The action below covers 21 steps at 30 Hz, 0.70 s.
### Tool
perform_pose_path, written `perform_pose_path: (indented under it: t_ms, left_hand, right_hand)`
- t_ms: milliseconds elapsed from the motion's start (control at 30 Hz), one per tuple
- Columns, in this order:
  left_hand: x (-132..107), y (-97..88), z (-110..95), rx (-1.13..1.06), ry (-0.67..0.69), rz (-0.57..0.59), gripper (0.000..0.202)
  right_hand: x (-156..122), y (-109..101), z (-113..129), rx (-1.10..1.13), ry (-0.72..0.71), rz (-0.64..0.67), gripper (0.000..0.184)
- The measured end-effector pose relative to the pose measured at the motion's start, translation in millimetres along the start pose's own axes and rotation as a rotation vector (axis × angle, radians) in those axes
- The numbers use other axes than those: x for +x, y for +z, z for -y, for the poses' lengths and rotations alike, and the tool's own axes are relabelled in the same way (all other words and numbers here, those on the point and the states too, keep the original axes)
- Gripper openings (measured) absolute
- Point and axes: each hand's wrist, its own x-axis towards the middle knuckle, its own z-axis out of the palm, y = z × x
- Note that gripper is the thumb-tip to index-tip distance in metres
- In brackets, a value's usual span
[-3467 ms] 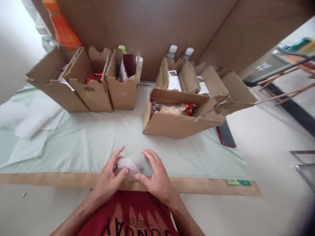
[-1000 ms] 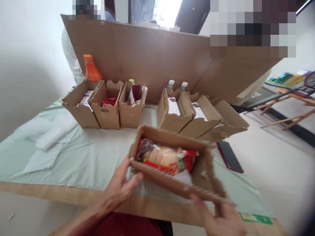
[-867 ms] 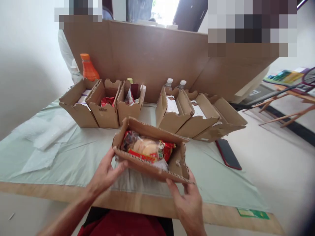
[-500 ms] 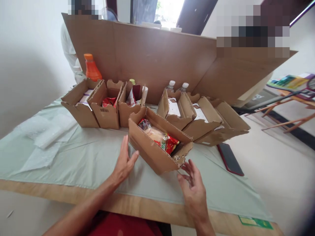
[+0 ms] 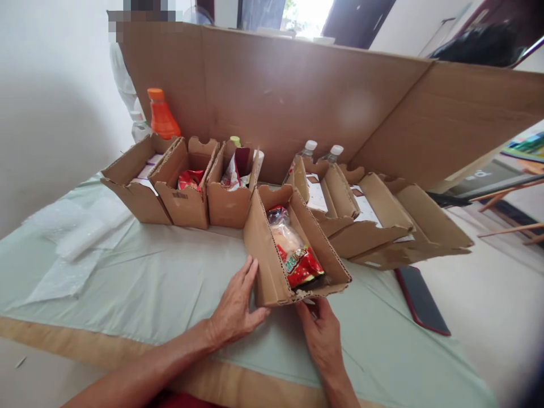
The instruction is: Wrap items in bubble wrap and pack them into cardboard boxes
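In front of me stands an open-topped cardboard box [image 5: 267,272], angled toward the gap between two groups of similar boxes. Inside it lies a red and clear plastic food packet [image 5: 297,258] with pale contents. My left hand [image 5: 238,303] rests against the box's left wall, fingers stretched out and thumb apart. At the box's front end, my right hand [image 5: 321,328] has its thumb and fingers closed on the lower edge; some fingertips are hidden beneath it.
Three cardboard boxes [image 5: 187,209] stand at left, more [image 5: 374,235] at right. Behind them are an orange bottle [image 5: 164,119], white-capped bottles [image 5: 310,148] and a tall cardboard panel [image 5: 272,96]. Bubble wrap [image 5: 85,232] lies left; a dark flat case [image 5: 423,300] lies right.
The cardboard box has turned, so its front end points more toward me. My right hand has moved in to its front edge, and my left hand has followed its side.
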Motion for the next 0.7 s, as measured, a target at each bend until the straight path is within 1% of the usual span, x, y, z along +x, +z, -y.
perform_pose_path:
  t_ms: [100, 200, 333, 400, 467, 567, 633, 700]
  left_hand:
    - [3.6, -8.4, 5.4, -0.004, 0.030, 0.000, 0.102]
    - [7.9, -15.8, 10.4, -0.021, 0.059, -0.003, 0.098]
    - [21.7, -26.2, 17.8, -0.025, 0.032, -0.044, 0.085]
    - [35.9, -32.9, 21.9, 0.000, -0.032, -0.076, 0.075]
    - [55.9, -39.6, 26.4, 0.044, -0.126, -0.112, 0.063]
    - [91.6, -44.6, 33.9, 0.034, -0.311, -0.231, 0.051]
    - [111.6, -41.0, 38.7, -0.021, -0.395, -0.302, 0.049]
    - [122.2, -31.3, 42.2, -0.062, -0.413, -0.328, 0.048]
  right_hand:
    - [3.3, 2.9, 4.2, -0.096, -0.039, -0.010, 0.032]
    - [10.3, 4.9, 7.8, -0.179, -0.080, -0.013, 0.031]
    - [34.3, 14.3, 9.3, -0.218, -0.118, 0.014, 0.033]
    - [51.8, 22.5, 7.4, -0.218, -0.144, 0.007, 0.034]
    - [68.3, 30.7, 3.3, -0.220, -0.164, -0.013, 0.035]
    - [82.9, 39.1, -6.5, -0.220, -0.169, -0.031, 0.035]
    - [84.6, 41.4, -14.0, -0.216, -0.177, -0.035, 0.034]
    - [82.5, 41.8, -20.7, -0.213, -0.188, -0.041, 0.032]
